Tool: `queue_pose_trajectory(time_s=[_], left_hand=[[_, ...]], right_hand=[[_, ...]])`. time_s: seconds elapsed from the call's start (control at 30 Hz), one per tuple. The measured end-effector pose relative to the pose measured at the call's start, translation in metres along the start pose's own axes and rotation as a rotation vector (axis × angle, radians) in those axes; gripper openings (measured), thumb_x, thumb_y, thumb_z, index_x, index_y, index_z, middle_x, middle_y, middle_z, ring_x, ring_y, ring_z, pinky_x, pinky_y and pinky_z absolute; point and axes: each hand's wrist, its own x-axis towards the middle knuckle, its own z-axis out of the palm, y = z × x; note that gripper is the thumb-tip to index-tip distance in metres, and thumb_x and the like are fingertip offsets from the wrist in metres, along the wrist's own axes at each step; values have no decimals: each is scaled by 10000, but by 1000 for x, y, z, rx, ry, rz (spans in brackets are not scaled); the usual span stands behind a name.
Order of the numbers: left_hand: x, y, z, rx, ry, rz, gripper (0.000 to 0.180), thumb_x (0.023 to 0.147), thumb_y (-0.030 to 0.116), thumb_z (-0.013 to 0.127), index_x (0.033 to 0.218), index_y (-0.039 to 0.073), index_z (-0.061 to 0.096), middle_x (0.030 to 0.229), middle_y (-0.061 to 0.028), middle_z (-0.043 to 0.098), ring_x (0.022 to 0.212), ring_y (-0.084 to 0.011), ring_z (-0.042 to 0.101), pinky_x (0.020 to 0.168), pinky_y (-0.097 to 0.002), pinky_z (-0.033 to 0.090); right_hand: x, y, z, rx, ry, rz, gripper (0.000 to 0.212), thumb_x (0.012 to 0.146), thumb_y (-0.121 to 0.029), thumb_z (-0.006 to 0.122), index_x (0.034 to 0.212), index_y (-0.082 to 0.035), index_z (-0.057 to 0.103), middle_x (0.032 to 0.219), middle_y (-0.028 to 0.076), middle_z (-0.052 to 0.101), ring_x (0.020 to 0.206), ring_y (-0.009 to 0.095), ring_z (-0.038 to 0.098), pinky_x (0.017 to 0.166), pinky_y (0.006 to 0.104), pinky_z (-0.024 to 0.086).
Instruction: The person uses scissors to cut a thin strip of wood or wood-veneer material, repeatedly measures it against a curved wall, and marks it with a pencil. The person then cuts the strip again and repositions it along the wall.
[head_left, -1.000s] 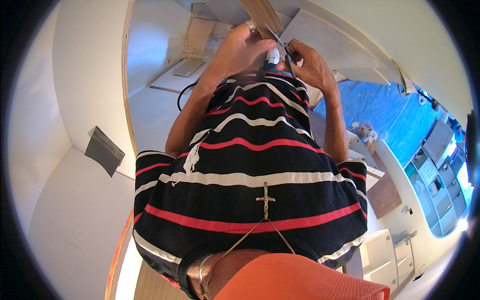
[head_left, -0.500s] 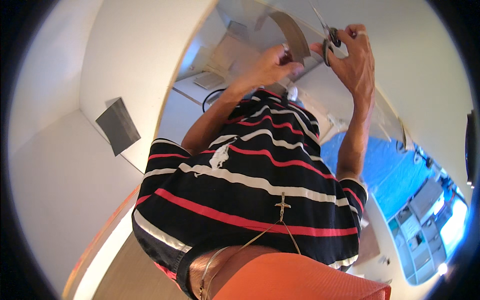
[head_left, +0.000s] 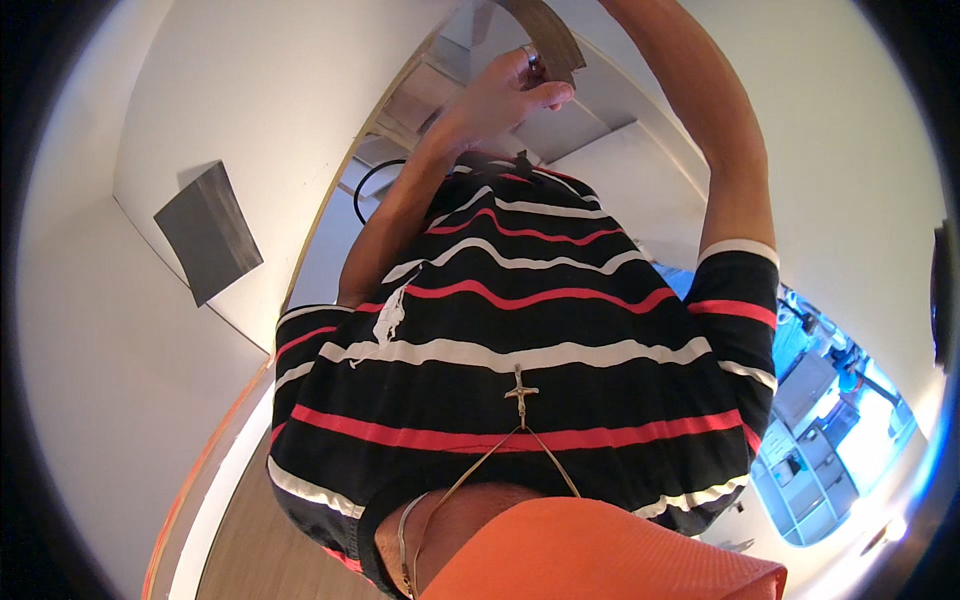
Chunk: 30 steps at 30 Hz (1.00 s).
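Observation:
Near the top middle, my left hand (head_left: 508, 92) is closed on a curved grey-brown strip (head_left: 548, 38). The strip arcs up from the fingers, and its far end runs out past the top edge. My right forearm (head_left: 690, 65) stretches up and away, so the right hand lies outside the picture, and I cannot see what it holds.
A dark grey rectangular piece (head_left: 208, 235) sits against the pale wall (head_left: 230, 90) on the left. A large pale panel (head_left: 850, 160) fills the right side. Farther down on the right stands a light blue compartmented shelf (head_left: 805, 490). Wood-look flooring (head_left: 265, 545) shows at lower left.
My right arm has reached upward, taking the hand and its scissors out of the picture. The left hand has moved up and slightly left with the strip still in it.

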Motion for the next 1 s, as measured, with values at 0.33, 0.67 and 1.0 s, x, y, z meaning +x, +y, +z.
queue_pose_trajectory(time_s=[0.33,0.67,1.0], left_hand=[[-5,18,-10,-221,-6,150,236,968,238,699,1077,32,657,905,-10,653,825,-99,595,766,-269,494],[-5,42,34,-208,-60,223,219,961,173,686,1125,31,654,951,-14,659,854,-93,604,804,-265,509],[0,48,32,-326,-64,204,241,951,124,691,1149,2,627,961,-48,679,863,-102,630,831,-268,514]], right_hand=[[-187,-34,52,-57,458,-69,207,867,-145,758,1056,-64,741,1028,86,698,876,261,670,777,376,533],[-252,-37,108,-353,912,55,238,788,-52,807,1014,-99,746,980,59,709,850,266,662,756,358,518],[-234,-36,146,447,1233,298,97,884,-31,755,980,-44,739,985,95,742,911,181,689,824,299,521]])
